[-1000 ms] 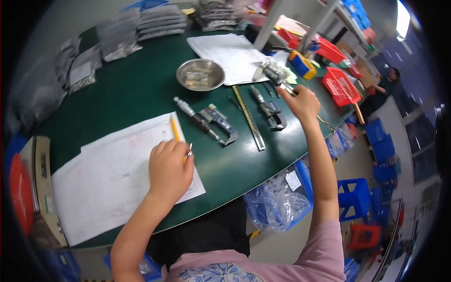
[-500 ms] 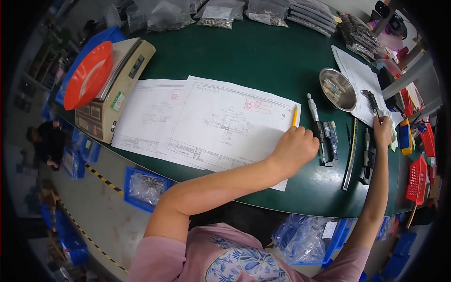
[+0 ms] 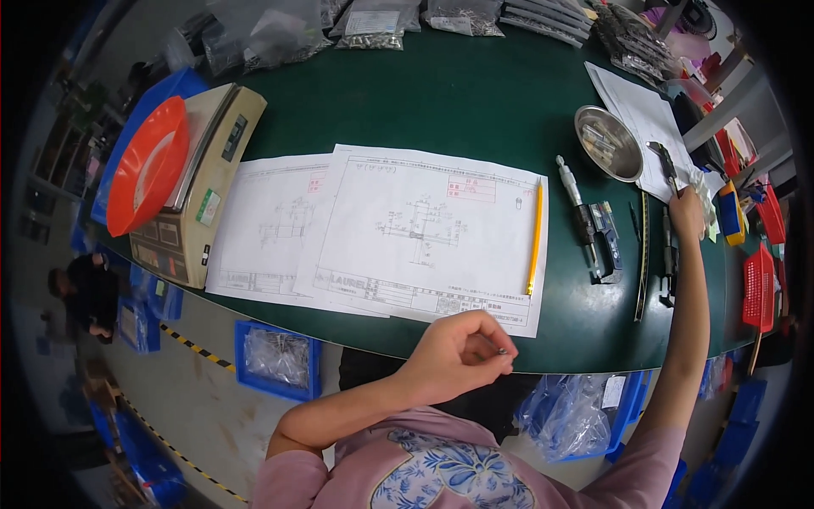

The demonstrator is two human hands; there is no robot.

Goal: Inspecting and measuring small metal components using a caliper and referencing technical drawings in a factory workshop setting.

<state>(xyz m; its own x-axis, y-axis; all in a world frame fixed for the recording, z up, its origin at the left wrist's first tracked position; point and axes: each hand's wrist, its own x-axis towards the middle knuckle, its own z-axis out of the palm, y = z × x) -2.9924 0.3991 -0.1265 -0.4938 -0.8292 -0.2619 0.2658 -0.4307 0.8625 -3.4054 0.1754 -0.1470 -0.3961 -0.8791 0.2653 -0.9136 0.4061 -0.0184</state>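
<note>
My left hand [image 3: 458, 360] is over the table's front edge, its fingers curled in a pinch on a small metal piece [image 3: 502, 351], of which only the tip shows. On the right, my right hand [image 3: 688, 216] has its fingers closed around the near end of a caliper [image 3: 665, 163], which lies over white sheets. A drawing sheet [image 3: 373, 195] lies in front of me, partly covering a second one [image 3: 259, 225]. A yellow pencil [image 3: 535, 242] rests along the top sheet's right side. Between sheet and right arm are a micrometer [image 3: 580, 212] and a steel bowl [image 3: 604, 140] of small parts.
A beige scale [image 3: 208, 182] with a tilted orange tray [image 3: 153, 161] stands left. Bags of metal parts [image 3: 373, 25] line the far edge. A metal rule [image 3: 642, 263] lies near another measuring tool [image 3: 668, 254]. Blue bins [image 3: 275, 360] sit below the table; a red basket [image 3: 757, 288] is far right.
My left hand has moved from beside the pencil back toward me and turned, now showing the small metal piece. The pencil is uncovered. My right hand stays at the caliper; the view has shifted slightly.
</note>
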